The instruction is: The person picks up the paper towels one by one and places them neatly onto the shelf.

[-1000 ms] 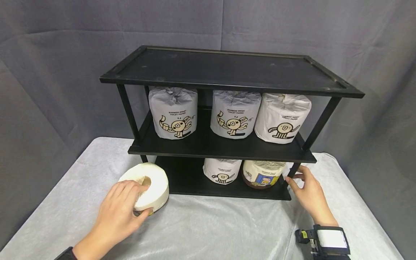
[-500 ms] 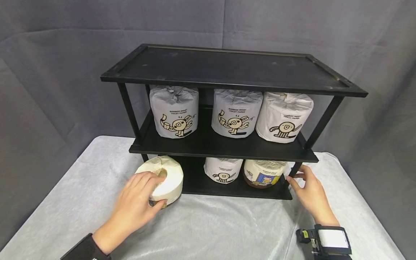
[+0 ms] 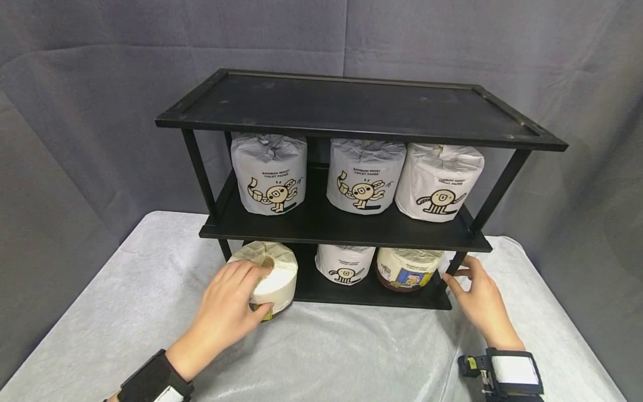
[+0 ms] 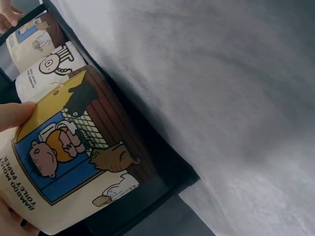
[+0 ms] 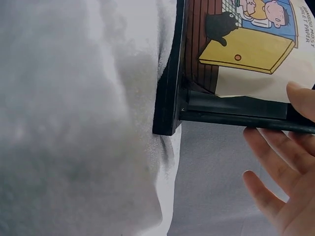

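Note:
My left hand [image 3: 226, 307] grips a cream toilet paper roll [image 3: 282, 282] by its side, thumb at the front and fingers over the top. The roll is at the left end of the black rack's bottom shelf [image 3: 321, 296]; in the left wrist view its cartoon wrapper [image 4: 74, 142] faces the camera, standing over the shelf. At the other end, my right hand [image 3: 482, 301] holds the rack's front right post [image 3: 455, 261]. The right wrist view has the thumb on one side of that post [image 5: 231, 119] and the fingers on the other.
A white roll [image 3: 344, 266] and a cream cartoon roll [image 3: 408, 272] stand farther right on the bottom shelf. Three white rolls [image 3: 365, 177] fill the middle shelf [image 3: 311, 226]. The rack's top panel [image 3: 351, 109] overhangs them. White cloth [image 3: 351, 352] covers the table.
My left hand has carried the cream roll rightward from beside the rack to the left end of the bottom shelf, and the roll is more upright. My right hand stays on the post.

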The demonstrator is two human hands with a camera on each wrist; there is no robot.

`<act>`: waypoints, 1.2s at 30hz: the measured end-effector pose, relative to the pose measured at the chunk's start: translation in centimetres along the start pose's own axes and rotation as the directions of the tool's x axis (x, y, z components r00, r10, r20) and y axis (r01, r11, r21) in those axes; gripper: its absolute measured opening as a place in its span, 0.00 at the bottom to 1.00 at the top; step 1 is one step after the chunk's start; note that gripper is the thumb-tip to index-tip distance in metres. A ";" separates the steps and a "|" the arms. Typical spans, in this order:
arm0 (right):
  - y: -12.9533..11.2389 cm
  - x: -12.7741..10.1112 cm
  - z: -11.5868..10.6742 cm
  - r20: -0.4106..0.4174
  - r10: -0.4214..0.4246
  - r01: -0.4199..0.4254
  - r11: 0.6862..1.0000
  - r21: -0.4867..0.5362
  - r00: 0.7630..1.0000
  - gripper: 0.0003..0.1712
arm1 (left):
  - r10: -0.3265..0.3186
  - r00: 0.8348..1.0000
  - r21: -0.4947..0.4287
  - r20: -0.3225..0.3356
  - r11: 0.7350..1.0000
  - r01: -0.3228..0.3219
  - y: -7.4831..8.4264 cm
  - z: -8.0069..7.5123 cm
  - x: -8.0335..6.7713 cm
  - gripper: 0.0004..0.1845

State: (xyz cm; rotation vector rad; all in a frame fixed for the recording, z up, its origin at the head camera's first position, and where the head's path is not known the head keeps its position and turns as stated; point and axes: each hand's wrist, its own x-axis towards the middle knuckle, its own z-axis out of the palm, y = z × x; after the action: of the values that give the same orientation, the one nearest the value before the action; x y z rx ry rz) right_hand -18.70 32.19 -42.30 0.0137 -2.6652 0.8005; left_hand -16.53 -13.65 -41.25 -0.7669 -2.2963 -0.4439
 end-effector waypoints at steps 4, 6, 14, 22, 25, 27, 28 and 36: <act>0.0 0.0 0.0 -0.002 -0.001 0.001 1.000 -0.006 1.000 0.29 | -0.025 1.000 -0.009 0.018 1.000 0.025 0.0 0.3 0.2 0.32; 0.0 0.0 0.0 -0.004 -0.005 0.005 1.000 -0.007 1.000 0.29 | -0.042 0.999 -0.011 0.029 0.999 0.042 0.0 0.5 0.3 0.33; -0.1 0.0 0.1 -0.003 -0.013 0.013 1.000 -0.017 1.000 0.30 | -0.078 0.996 -0.013 0.031 0.997 0.078 0.0 0.9 0.4 0.32; 0.0 0.1 0.2 -0.008 -0.011 0.010 1.000 -0.016 1.000 0.30 | -0.099 0.994 -0.009 0.051 0.995 0.100 -0.1 1.1 1.0 0.30; 0.0 0.0 0.2 -0.010 -0.011 0.011 1.000 -0.016 1.000 0.29 | -0.111 0.992 -0.010 0.066 0.994 0.112 -0.2 1.2 1.1 0.30; 0.1 0.0 0.2 -0.010 -0.009 0.008 1.000 -0.018 1.000 0.29 | -0.117 0.991 -0.009 0.072 0.993 0.118 -0.3 1.3 1.2 0.30; 0.1 0.0 0.2 -0.008 -0.006 0.005 1.000 -0.019 1.000 0.29 | -0.118 0.990 -0.006 0.075 0.993 0.119 -0.3 1.3 1.3 0.30; 0.1 0.0 0.3 -0.008 -0.013 0.013 1.000 -0.021 1.000 0.30 | -0.113 0.992 0.011 0.063 0.994 0.112 -0.7 1.9 1.7 0.32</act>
State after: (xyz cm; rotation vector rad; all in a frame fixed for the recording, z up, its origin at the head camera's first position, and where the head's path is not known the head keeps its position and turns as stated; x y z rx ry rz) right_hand -18.80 32.16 -42.58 0.0225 -2.6632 0.7664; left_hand -18.88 -12.55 -41.50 -0.6585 -2.4079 -0.4678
